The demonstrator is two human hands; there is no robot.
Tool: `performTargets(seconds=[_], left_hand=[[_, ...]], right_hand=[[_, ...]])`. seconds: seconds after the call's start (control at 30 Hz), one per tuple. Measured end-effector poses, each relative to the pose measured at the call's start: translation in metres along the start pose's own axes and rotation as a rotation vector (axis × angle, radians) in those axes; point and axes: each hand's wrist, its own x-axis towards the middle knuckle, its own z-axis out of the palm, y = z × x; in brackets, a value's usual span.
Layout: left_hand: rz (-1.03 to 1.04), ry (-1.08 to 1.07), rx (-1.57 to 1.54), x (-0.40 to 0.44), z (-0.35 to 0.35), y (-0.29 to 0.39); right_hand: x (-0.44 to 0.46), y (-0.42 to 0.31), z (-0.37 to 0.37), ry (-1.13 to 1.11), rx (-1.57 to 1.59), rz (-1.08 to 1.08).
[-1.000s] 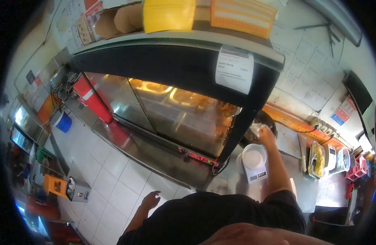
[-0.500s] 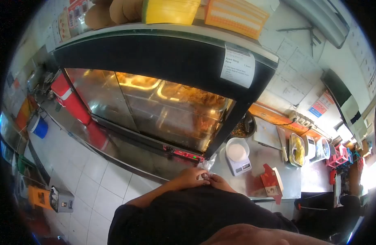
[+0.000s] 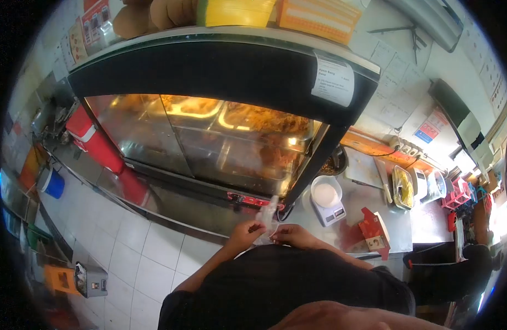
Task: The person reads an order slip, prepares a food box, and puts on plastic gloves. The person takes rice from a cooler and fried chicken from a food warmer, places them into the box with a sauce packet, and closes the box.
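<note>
In front of my body, my left hand [image 3: 247, 233] pinches one side of a thin clear plastic piece [image 3: 268, 215]. My right hand [image 3: 295, 235] is closed at its other side, near the lower edge. The plastic stands up crumpled between them; whether it is a bag or a glove I cannot tell. Just beyond it is the heated display cabinet [image 3: 220, 60], with trays of fried food [image 3: 267, 118] behind its glass. To the right of my hands, a kitchen scale [image 3: 331, 213] carries a white round bowl [image 3: 325, 193].
An open red box [image 3: 374, 231] sits on the steel counter [image 3: 350, 192] at right. Farther back are a cutting board [image 3: 363, 165], a knife [image 3: 383, 180] and a tray of yellow food [image 3: 403, 188]. A red cooler [image 3: 91, 137] stands left; a grey bin [image 3: 91, 279] is on the floor.
My hands have moved apart, and the clear plastic now stands stretched up between them where it was bunched in my fingers. The view has shifted slightly.
</note>
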Motion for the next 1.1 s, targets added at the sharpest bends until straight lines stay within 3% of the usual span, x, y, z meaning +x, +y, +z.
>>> performTargets(seconds=[0.1,0.3,0.5,0.6,0.7,0.8,0.87,0.93,1.0,1.1], left_hand=[[-0.062,-0.026,0.031,-0.019,-0.008,0.008],[-0.089,0.103,-0.055,-0.042,-0.016,0.009],[-0.129,0.200,-0.229,-0.048,-0.021,-0.005],[-0.198,0.291,-0.418,-0.048,-0.026,0.006],[-0.132,0.317,-0.476,-0.046,-0.035,0.004],[-0.141,0.323,-0.538,-0.041,-0.043,-0.017],[-0.169,0.351,-0.532,-0.040,-0.040,0.007],[-0.127,0.312,-0.534,-0.031,-0.037,0.005],[0.004,0.205,-0.540,-0.018,-0.040,-0.022],[0.045,0.164,-0.523,-0.016,-0.040,-0.010]], right_hand=[[0.030,0.016,-0.001,-0.012,-0.338,0.038],[0.057,0.001,0.027,-0.128,-0.142,0.120],[0.045,-0.031,0.047,-0.082,-0.208,0.047],[0.039,-0.049,0.043,-0.081,-0.416,-0.058],[0.018,-0.085,0.038,-0.041,-0.643,-0.346],[-0.022,-0.162,0.054,-0.130,-0.441,-0.472],[-0.069,-0.224,0.082,-0.259,-0.161,-0.528],[-0.096,-0.265,0.097,-0.470,-0.231,-0.916],[-0.106,-0.288,0.110,-0.708,-0.211,-1.116],[-0.110,-0.291,0.128,-0.801,-0.122,-1.223]])
